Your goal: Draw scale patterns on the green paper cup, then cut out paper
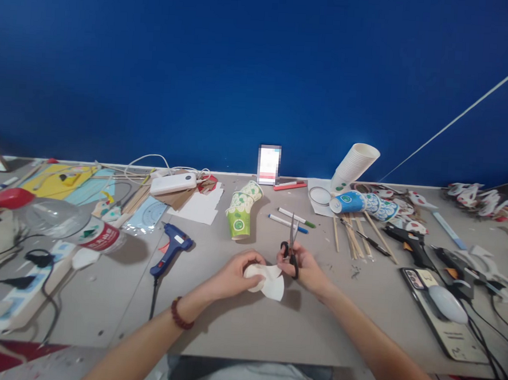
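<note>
My left hand (242, 276) is closed around a cut piece of white paper cup (273, 286), thumb on top of it. A flap of the piece spreads out toward the lower right. In my right hand (303, 266) is a pair of scissors (292, 247) with black handles, blades pointing up and away from me. My right fingertips are close to the piece's upper edge; whether they touch it I cannot tell. Just beyond my hands stands a bent form of joined green patterned paper cups (240, 215). Two markers (288, 223) lie to its right.
A blue glue gun (173, 245), a plastic bottle (75, 225) and a power strip (32, 291) are at left. To the right are stacked white cups (354, 164), joined blue cups (350, 202), wooden sticks (354, 236), black glue guns (412, 242) and a mouse (447, 303). A phone (268, 165) stands against the blue wall.
</note>
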